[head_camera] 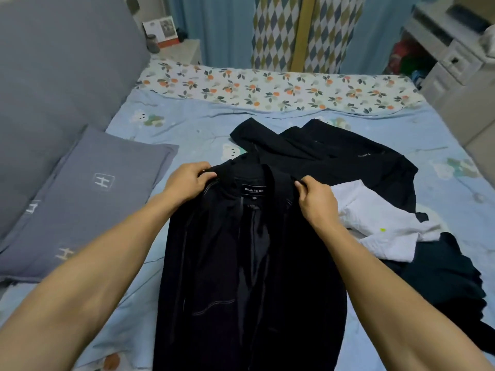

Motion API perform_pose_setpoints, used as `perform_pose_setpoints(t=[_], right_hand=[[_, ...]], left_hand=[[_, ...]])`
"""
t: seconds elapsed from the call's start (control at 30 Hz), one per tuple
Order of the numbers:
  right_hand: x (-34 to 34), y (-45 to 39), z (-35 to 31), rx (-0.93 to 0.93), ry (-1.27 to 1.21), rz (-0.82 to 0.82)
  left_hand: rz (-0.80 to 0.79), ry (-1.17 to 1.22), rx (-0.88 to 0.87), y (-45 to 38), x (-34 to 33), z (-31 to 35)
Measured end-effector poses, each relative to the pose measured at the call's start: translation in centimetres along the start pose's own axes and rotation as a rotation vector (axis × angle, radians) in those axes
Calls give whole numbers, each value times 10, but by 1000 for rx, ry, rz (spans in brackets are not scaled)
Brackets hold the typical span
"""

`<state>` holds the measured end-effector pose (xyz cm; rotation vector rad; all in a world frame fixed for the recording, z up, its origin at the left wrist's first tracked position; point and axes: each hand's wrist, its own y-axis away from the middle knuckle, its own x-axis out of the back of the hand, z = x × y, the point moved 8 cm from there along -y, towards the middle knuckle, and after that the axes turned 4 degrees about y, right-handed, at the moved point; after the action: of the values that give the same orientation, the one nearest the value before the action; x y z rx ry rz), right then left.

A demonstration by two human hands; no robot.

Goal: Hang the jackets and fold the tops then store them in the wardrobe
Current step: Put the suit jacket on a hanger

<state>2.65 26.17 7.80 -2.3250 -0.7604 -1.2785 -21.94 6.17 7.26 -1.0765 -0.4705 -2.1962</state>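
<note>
Left hand (187, 180) and right hand (317, 200) each pinch a shoulder of the black jacket (249, 263), fingers curled on cloth. It lies lining-up on the bed (187, 129), likely to be squared for a hanger.

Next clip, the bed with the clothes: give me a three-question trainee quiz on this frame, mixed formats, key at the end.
1. True or false: both hands grip the black jacket near its collar.
2. The white top lies on which side of the jacket: A) the person's left, B) the person's right?
3. Fill in: the grey pillow lies on the person's ____ side of the bed.

Key: 1 true, left hand and right hand pinch it; 2 B; 3 left.
</note>
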Motion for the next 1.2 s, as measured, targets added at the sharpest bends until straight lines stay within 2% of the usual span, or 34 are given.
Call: perform_pose_setpoints(t=[0.23,0.3,0.43,0.5,0.6,0.73,0.83,0.93,1.0,1.13,1.2], right_hand=[[-70,-82,36,54,72,-31],[-120,-111,63,48,106,-76],[-208,-123,104,-6,166,-299],[-236,-108,120,-1,196,-373],[-271,-78,151,11,255,-501],[-283,-59,167,-29,221,-576],[-292,-55,176,-113,288,-641],[-299,-55,187,-128,360,-694],[-296,-61,196,-141,297,-641],[-275,-79,210,-140,135,-442],[-269,-79,215,-152,67,-426]], left_hand=[[21,-181,75,-91,-59,-57],[17,-190,124,-119,-104,-88],[-172,-320,271,-137,-191,-132],[-247,-311,295,-126,-230,-144],[-321,-168,272,-96,-289,-154],[-234,11,236,-79,-313,-138],[-264,221,434,-80,-339,-129],[-468,446,739,-72,-383,-123],[-546,544,824,-69,-404,-116],[-454,874,922,-79,-410,-107],[-497,864,975,-74,-412,-105]])
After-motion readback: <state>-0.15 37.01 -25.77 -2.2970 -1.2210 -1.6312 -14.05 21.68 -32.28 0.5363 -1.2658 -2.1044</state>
